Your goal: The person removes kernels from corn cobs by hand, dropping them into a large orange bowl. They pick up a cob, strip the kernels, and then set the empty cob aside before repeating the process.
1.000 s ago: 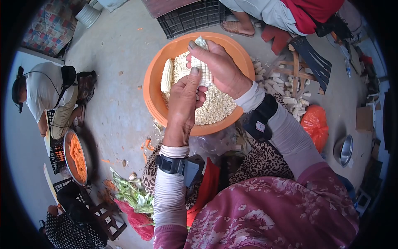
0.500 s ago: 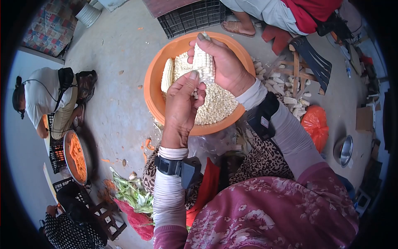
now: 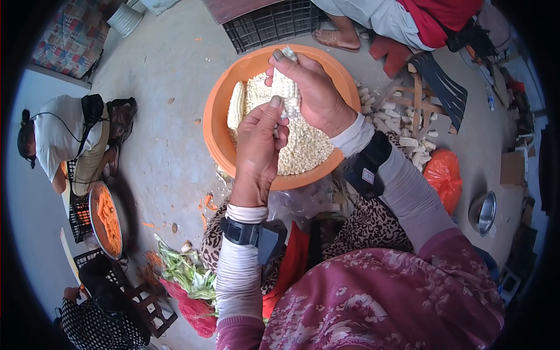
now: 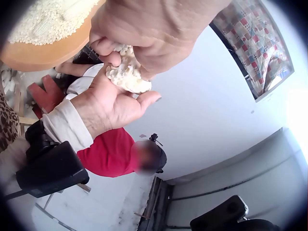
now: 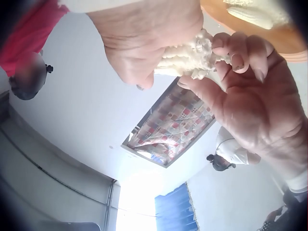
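Observation:
My right hand (image 3: 319,93) grips a white corn cob (image 3: 286,88) held upright above an orange basin (image 3: 214,137). At the cob's lower end, my left hand (image 3: 256,143) has its thumb against the kernels and its fingers curled. In the right wrist view the left hand's fingertips touch the ragged end of the cob (image 5: 187,57), and a few loose kernels show by them. Loose kernels (image 3: 306,151) fill the basin, and another cob (image 3: 236,105) lies on them at the left side.
Bare cobs (image 3: 388,116) lie on the floor right of the basin, near a wooden stool (image 3: 417,105) and an orange bag (image 3: 443,178). A black crate (image 3: 271,26) stands behind the basin. Husks (image 3: 184,271) lie at lower left. Other people sit around.
The left thumb has moved up and down slightly along the lower end of the cob. The right hand has shifted slightly, still gripping the same cob.

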Action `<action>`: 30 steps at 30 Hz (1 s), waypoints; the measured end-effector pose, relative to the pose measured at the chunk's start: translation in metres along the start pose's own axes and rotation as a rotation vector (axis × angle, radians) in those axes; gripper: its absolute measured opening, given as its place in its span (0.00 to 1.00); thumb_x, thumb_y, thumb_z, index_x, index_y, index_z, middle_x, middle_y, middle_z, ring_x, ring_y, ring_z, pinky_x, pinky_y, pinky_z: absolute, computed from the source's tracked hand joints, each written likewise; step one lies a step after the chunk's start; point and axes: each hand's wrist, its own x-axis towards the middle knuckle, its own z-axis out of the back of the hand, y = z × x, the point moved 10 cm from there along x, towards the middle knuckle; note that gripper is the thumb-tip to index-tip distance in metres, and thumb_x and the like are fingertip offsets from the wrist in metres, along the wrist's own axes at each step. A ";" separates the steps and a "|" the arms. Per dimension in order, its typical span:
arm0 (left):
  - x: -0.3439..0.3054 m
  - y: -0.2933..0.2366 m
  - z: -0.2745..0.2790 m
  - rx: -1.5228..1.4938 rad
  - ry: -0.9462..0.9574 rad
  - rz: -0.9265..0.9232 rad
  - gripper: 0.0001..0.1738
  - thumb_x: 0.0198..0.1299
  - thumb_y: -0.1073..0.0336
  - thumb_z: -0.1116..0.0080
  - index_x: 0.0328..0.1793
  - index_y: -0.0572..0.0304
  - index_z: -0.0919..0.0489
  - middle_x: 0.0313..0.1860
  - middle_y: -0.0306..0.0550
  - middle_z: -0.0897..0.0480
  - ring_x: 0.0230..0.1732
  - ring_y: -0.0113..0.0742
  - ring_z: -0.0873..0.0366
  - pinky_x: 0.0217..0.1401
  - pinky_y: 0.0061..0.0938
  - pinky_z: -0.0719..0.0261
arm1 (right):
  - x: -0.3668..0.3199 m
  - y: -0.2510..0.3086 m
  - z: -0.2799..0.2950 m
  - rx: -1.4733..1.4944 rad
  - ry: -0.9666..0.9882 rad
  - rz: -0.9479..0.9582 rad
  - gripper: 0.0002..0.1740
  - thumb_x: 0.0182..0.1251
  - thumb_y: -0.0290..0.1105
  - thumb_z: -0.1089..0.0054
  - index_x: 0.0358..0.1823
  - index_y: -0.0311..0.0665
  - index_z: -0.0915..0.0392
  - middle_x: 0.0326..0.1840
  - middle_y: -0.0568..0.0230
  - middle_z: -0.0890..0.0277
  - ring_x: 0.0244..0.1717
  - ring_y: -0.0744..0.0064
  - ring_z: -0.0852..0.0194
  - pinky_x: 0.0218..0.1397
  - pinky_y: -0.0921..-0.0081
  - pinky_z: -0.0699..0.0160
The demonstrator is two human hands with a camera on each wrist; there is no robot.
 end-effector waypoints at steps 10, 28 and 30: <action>-0.003 -0.003 -0.009 -0.083 0.041 -0.001 0.16 0.65 0.53 0.48 0.46 0.59 0.26 0.27 0.40 0.24 0.21 0.23 0.30 0.18 0.11 0.39 | 0.000 -0.007 0.012 0.102 -0.091 -0.074 0.14 0.65 0.39 0.44 0.41 0.35 0.30 0.33 0.65 0.28 0.34 0.76 0.28 0.38 0.78 0.26; -0.001 0.002 -0.006 0.021 0.040 0.002 0.15 0.63 0.57 0.44 0.43 0.64 0.26 0.24 0.43 0.23 0.19 0.23 0.31 0.17 0.12 0.38 | -0.001 -0.009 0.010 0.149 -0.086 -0.076 0.14 0.66 0.37 0.47 0.44 0.34 0.31 0.34 0.62 0.27 0.35 0.73 0.26 0.38 0.75 0.24; -0.002 0.001 -0.005 0.023 0.038 0.000 0.15 0.63 0.58 0.45 0.43 0.64 0.26 0.25 0.43 0.23 0.19 0.23 0.30 0.17 0.12 0.38 | -0.001 -0.009 0.010 0.150 -0.085 -0.069 0.14 0.66 0.37 0.47 0.45 0.33 0.30 0.35 0.62 0.27 0.36 0.72 0.26 0.39 0.74 0.24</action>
